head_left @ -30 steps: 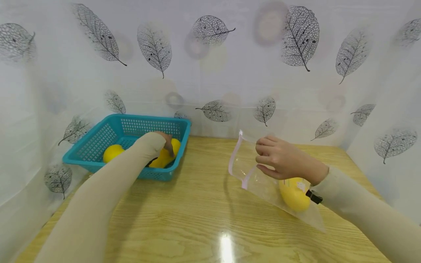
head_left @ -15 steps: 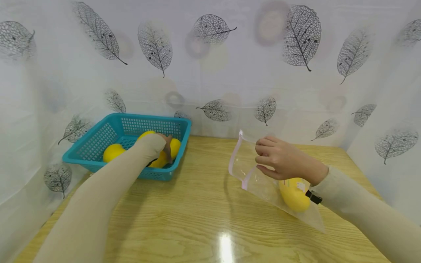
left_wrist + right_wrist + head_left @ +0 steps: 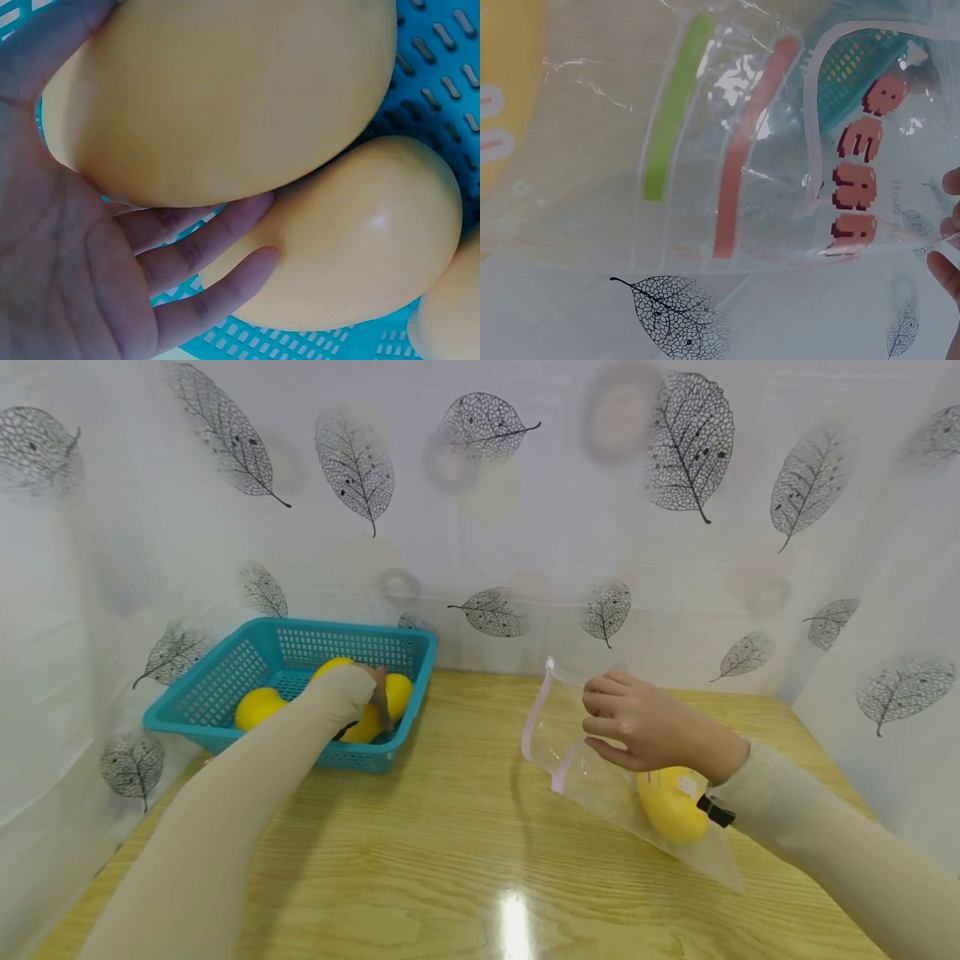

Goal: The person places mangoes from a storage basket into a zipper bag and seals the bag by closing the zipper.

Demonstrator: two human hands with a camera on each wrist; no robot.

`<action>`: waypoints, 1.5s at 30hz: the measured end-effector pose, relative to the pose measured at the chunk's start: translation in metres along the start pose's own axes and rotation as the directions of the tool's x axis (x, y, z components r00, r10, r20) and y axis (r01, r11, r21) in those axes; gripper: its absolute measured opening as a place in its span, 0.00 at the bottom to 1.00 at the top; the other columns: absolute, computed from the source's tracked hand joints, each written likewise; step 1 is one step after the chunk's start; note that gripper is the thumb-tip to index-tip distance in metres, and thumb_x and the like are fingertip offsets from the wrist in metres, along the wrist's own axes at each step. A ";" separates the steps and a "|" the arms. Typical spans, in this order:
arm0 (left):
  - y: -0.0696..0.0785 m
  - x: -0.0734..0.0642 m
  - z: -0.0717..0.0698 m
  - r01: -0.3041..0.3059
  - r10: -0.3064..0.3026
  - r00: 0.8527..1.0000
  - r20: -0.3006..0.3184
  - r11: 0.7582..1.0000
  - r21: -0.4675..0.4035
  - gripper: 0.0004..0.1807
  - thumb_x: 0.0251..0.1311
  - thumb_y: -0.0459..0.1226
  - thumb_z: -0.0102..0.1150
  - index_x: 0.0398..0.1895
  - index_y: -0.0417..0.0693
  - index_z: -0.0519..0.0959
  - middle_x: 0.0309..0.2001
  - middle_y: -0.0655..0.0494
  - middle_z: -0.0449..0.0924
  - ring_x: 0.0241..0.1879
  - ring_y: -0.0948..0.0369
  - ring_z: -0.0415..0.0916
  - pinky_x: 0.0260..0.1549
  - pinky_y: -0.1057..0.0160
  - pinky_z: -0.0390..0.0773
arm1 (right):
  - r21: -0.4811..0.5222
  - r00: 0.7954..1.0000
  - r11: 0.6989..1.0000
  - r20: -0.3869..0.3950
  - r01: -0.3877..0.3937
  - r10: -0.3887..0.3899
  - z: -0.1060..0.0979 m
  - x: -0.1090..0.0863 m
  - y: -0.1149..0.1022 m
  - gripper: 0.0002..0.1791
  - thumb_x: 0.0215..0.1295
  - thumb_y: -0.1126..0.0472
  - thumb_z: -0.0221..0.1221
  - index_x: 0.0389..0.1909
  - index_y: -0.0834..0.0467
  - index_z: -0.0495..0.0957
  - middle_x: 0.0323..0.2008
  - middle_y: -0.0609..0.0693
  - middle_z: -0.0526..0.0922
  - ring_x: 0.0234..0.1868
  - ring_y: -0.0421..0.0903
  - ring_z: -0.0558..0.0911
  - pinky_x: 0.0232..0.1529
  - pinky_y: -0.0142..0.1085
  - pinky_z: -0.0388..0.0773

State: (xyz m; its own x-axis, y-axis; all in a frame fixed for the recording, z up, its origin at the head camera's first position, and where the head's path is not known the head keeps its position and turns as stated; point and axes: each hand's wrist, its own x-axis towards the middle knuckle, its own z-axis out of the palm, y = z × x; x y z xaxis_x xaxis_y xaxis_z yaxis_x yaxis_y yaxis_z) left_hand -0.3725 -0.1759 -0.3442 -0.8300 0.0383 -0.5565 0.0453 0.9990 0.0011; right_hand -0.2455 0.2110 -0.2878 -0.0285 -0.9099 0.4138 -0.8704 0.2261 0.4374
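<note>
In the head view, my left hand [image 3: 380, 695] is down inside the blue plastic basket [image 3: 198, 724], among smooth yellow fruits [image 3: 258, 708] whose exact kind I cannot tell. The left wrist view shows its thumb and fingers around one large yellow fruit [image 3: 232, 97]; the fingertips also touch a second fruit [image 3: 352, 240] beside it. Over on the right, my right hand [image 3: 637, 722] pinches the upper side of a clear zip bag [image 3: 600, 789] near its mouth, which gapes to the left. One yellow fruit [image 3: 672, 817] lies inside the bag, partly behind the wrist.
Both the basket and the bag rest on a wooden table [image 3: 420, 843]. A white curtain with leaf prints [image 3: 517, 543] encloses the table at the back and sides. Red letters and coloured stripes [image 3: 679, 112] on the bag show in the right wrist view.
My left hand has shifted slightly among the fruits, and a fruit behind its wrist has come into sight. The fruit by its fingers moved a little. The right hand and bag stay in place.
</note>
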 end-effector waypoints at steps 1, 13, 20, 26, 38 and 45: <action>0.000 0.000 0.000 0.008 -0.008 1.000 -0.015 1.000 0.005 0.64 0.40 0.57 0.71 0.73 0.42 0.43 0.71 0.36 0.49 0.64 0.40 0.60 0.51 0.38 0.72 | 0.000 1.000 1.000 0.000 0.000 0.000 0.000 0.000 0.000 0.19 0.70 0.53 0.43 0.19 0.53 0.70 0.24 0.48 0.67 0.33 0.47 0.69 0.37 0.39 0.67; 0.000 0.005 0.000 0.105 -0.105 0.994 0.013 0.994 0.000 0.58 0.24 0.65 0.73 0.60 0.40 0.69 0.61 0.38 0.67 0.51 0.44 0.73 0.43 0.41 0.77 | -0.009 1.000 1.000 0.014 -0.008 0.008 0.000 -0.001 0.000 0.21 0.71 0.52 0.41 0.19 0.53 0.71 0.24 0.48 0.70 0.34 0.48 0.71 0.38 0.40 0.69; -0.005 0.016 0.004 0.078 -0.078 0.997 -0.021 0.997 0.015 0.53 0.24 0.67 0.71 0.53 0.43 0.71 0.50 0.45 0.72 0.43 0.48 0.74 0.35 0.44 0.78 | -0.008 1.000 1.000 0.013 -0.011 0.011 0.000 -0.002 -0.001 0.20 0.71 0.52 0.41 0.19 0.53 0.70 0.24 0.48 0.69 0.34 0.48 0.71 0.39 0.40 0.70; -0.005 0.019 0.007 0.081 -0.081 0.996 -0.029 0.997 0.006 0.65 0.26 0.64 0.73 0.67 0.40 0.56 0.58 0.38 0.67 0.48 0.45 0.73 0.35 0.42 0.78 | -0.004 1.000 1.000 0.005 -0.007 0.007 0.000 -0.002 -0.001 0.19 0.70 0.53 0.43 0.19 0.53 0.70 0.24 0.49 0.69 0.33 0.48 0.71 0.39 0.40 0.70; -0.009 0.018 0.006 0.028 -0.028 1.000 -0.009 0.999 -0.026 0.57 0.40 0.54 0.71 0.70 0.40 0.51 0.65 0.35 0.59 0.52 0.42 0.71 0.37 0.42 0.78 | 0.008 1.000 1.000 0.004 -0.008 0.008 0.000 -0.001 -0.002 0.20 0.71 0.54 0.42 0.19 0.53 0.70 0.23 0.48 0.67 0.33 0.47 0.69 0.37 0.39 0.69; -0.011 0.012 0.000 -0.016 0.014 1.000 -0.020 0.997 -0.077 0.40 0.42 0.49 0.70 0.58 0.42 0.67 0.53 0.43 0.71 0.48 0.50 0.71 0.36 0.49 0.79 | 0.012 1.000 1.000 -0.016 0.003 -0.003 0.000 0.000 -0.002 0.19 0.71 0.54 0.42 0.19 0.53 0.70 0.23 0.48 0.67 0.33 0.47 0.70 0.37 0.40 0.69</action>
State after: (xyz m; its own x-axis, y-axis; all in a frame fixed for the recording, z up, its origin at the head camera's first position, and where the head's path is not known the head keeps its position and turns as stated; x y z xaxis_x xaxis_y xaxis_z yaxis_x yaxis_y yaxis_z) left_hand -0.3829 -0.1862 -0.3514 -0.8401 0.0528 -0.5398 0.0151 0.9971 0.0741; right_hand -0.2444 0.2105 -0.2888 -0.0178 -0.9049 0.4253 -0.8765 0.2188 0.4288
